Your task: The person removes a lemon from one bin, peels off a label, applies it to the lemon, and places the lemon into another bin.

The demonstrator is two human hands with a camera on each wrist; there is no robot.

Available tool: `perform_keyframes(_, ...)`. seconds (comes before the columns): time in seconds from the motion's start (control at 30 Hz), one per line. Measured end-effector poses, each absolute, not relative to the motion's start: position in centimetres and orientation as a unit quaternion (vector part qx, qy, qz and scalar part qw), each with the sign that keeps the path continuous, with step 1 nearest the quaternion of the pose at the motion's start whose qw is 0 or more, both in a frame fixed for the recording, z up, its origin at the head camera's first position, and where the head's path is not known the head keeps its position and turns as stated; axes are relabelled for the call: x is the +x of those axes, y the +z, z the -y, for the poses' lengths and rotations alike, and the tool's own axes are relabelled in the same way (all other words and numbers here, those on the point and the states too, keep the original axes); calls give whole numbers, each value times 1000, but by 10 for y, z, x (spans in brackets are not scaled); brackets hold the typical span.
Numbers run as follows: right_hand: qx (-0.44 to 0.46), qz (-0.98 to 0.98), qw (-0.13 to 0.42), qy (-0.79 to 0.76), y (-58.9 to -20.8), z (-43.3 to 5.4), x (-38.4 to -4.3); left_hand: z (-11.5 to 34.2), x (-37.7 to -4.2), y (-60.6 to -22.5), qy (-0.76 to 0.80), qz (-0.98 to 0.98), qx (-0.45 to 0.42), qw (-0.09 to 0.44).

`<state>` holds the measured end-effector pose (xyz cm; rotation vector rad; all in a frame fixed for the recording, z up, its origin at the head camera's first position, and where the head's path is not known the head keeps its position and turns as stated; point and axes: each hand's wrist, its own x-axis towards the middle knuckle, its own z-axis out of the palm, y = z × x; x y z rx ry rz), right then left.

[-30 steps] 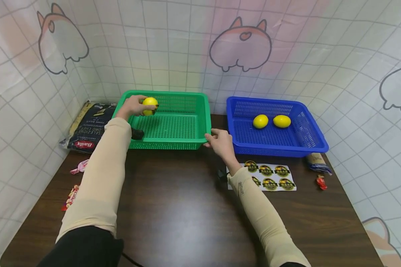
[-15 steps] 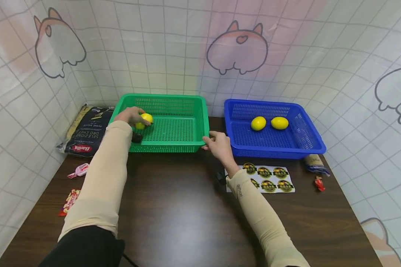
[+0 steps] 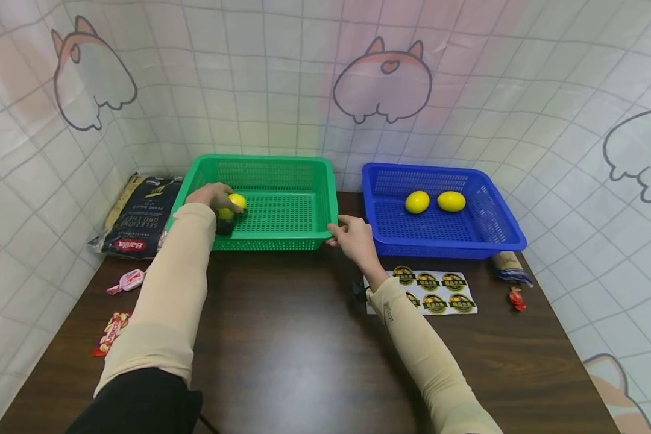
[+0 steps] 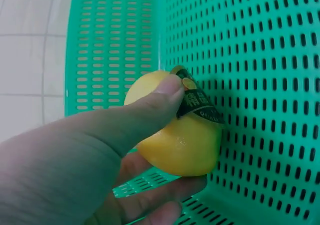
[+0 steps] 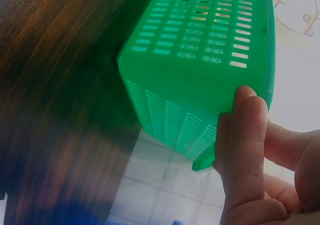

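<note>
My left hand (image 3: 211,196) is inside the green basket (image 3: 266,158), near its left end, and holds a yellow lemon (image 4: 180,147). In the left wrist view the thumb presses on a dark printed label (image 4: 192,100) across the lemon, while the fingers reach round underneath. The lemon lies close against the perforated basket wall. At the front right corner of the same basket, my right hand (image 3: 357,241) pinches the rim, fingers against the outside wall. Part of the lemon is hidden behind the left hand in the head view.
The blue basket (image 3: 428,246) at the right holds two lemons (image 3: 434,202). A label sheet (image 3: 439,292) lies partly under the right wrist. At left are a Barilla pasta bag (image 3: 141,211), a pink wrapped candy (image 3: 127,281) and a red packet (image 3: 111,331); a red candy (image 3: 516,298) lies far right.
My left hand has lowered the lemon from above the green basket down into its left part. The right hand keeps its hold on the basket rim. The head view has shifted slightly.
</note>
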<state>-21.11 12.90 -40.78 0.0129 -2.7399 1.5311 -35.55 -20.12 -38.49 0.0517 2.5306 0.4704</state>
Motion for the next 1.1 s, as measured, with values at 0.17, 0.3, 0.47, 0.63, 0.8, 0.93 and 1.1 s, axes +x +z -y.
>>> perform_keyframes(0.17,9,873,0,488,-406,-127,-211,203,-353,-384,193,-944,24,266)
perform_keyframes(0.3,10,872,6,490,-404,-126,-211,204,-355,-383,198,-945,24,258)
perform_keyframes(0.47,10,871,10,492,-405,-121,-210,210,-348,-380,189,-944,21,269)
perform_keyframes(0.63,21,875,-17,484,-414,-113,-207,219,-333,-372,142,-954,4,264)
perform_keyframes(0.8,21,889,-9,458,-418,-119,-205,212,-328,-355,152,-960,26,234)
perform_keyframes(0.93,27,903,0,429,-410,-131,-203,202,-332,-332,171,-963,64,198)
perform_keyframes(1.1,49,935,-7,351,-394,-146,-192,191,-331,-309,179,-967,110,147)
